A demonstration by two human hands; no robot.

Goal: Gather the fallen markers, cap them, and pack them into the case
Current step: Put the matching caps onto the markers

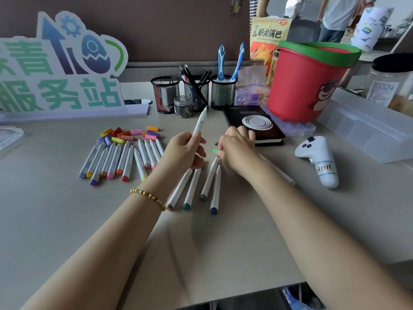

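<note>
Two hands above table (pixel 67 220). Left hand (pixel 186 151) grips white marker (pixel 199 123), tip pointing up and away. Right hand (pixel 237 148) pinches green cap (pixel 215 151), fingers curled, just beside marker's lower end.

Soft, even daylight fills the room, brightest at the far right, where the window area behind the red bucket (pixel 306 86) is washed out. The grey table (pixel 67 220) is evenly lit, with only faint, diffuse shadows under the forearms and beside the markers. No hard glare shows, only a mild sheen on the clear plastic box (pixel 368 128). The wide lens bows the frame: the forearms swell toward the bottom corners. Near the near table edge the surface looks smeared, and the background figures are soft.
</note>
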